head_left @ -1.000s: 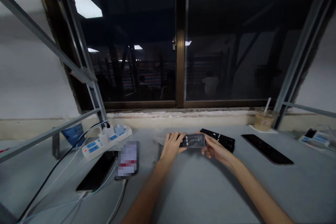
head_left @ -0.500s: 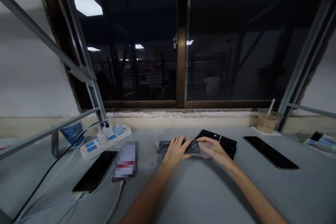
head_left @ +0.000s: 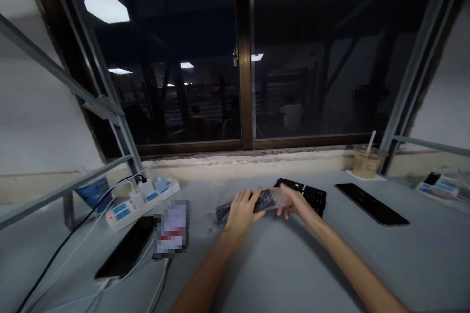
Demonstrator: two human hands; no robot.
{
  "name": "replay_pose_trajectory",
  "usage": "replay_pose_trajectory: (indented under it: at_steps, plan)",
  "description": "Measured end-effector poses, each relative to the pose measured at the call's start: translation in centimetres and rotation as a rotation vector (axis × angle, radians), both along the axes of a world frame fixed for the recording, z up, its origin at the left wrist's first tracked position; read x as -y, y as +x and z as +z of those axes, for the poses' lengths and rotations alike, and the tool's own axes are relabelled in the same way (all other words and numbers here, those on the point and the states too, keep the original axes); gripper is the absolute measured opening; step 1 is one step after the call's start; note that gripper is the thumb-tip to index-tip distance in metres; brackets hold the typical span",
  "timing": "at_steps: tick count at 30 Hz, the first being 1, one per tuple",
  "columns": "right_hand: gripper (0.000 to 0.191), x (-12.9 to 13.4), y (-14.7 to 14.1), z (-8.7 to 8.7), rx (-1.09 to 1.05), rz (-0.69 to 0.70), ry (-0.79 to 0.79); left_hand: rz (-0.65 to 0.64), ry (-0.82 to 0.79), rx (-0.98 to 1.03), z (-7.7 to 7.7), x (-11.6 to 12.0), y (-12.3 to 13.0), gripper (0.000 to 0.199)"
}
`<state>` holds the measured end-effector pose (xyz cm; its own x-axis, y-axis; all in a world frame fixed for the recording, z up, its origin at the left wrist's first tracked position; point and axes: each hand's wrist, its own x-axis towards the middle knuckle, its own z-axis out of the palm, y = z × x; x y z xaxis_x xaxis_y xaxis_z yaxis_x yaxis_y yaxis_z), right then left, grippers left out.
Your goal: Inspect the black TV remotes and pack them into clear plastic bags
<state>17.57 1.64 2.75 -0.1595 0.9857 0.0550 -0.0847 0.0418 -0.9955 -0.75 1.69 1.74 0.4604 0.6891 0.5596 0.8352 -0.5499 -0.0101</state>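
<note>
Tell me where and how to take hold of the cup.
The cup is probably best gripped around the middle of its side, coming from the left. It stands upright, with the metal post close on its right, so fingers should fit more easily opposite. Avoid the straw: it sticks up thinly from the top and looks too slight to lift by.

Over the worktop (head_left: 279,274), a person's two forearms are showing bare along their visible length. The left forearm (head_left: 211,266) is looking slim and narrowing smoothly toward its wrist; the right forearm (head_left: 348,252) is tapering likewise. The left hand (head_left: 239,215) and right hand (head_left: 298,204) are also appearing bare, with slender fingers (head_left: 256,196) whose nails are blurring.
</note>
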Motion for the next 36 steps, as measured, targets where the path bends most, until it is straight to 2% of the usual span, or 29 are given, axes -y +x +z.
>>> replay_pose_trajectory:
  at_steps: [2,5,12,16,19,22,25,28,29,31,36]
  plan:
    - [0.044,-0.1,-0.2,-0.5,0.113,-0.028,0.070,-0.007,0.014,-0.028,0.0,0.0,0.0,0.053]
    - [0.040,0.0,-0.4,-1.0,0.168,-0.051,0.140,0.002,0.052,-0.061,0.0,0.0,0.0,0.057]
    - [0.037,-0.2,-0.5,-1.3,0.064,-0.176,0.158,0.014,0.060,-0.121,-0.3,-0.5,-0.1,0.061]
    - [0.034,-0.9,0.4,-1.4,-0.037,-0.371,0.134,0.045,0.064,-0.029,-0.4,-1.1,-0.5,0.058]
    - [0.029,-1.6,1.6,-1.7,-0.094,-0.518,0.082,0.178,0.060,0.051,-0.4,-1.7,-1.2,0.058]
    - [0.022,-2.0,2.2,-2.1,-0.101,-0.569,0.053,0.374,0.035,0.106,-0.7,-2.2,-2.3,0.047]
    - [0.015,-2.1,1.8,-2.4,-0.130,-0.557,-0.010,0.567,-0.034,0.131,-0.9,-2.7,-3.9,0.037]
    - [0.012,-2.0,1.2,-2.6,-0.154,-0.475,-0.068,0.682,-0.165,0.148,-0.7,-3.0,-5.3,0.034]
    - [0.010,-1.9,1.0,-2.7,-0.156,-0.442,-0.077,0.683,-0.201,0.161,-0.7,-3.0,-5.6,0.033]
    - [0.009,-1.9,0.9,-2.9,-0.152,-0.381,-0.084,0.601,-0.237,0.189,-0.5,-3.1,-5.7,0.030]
    - [0.011,-2.1,1.0,-3.6,-0.139,-0.282,-0.088,0.234,-0.281,0.205,-0.9,-2.6,-3.6,0.013]
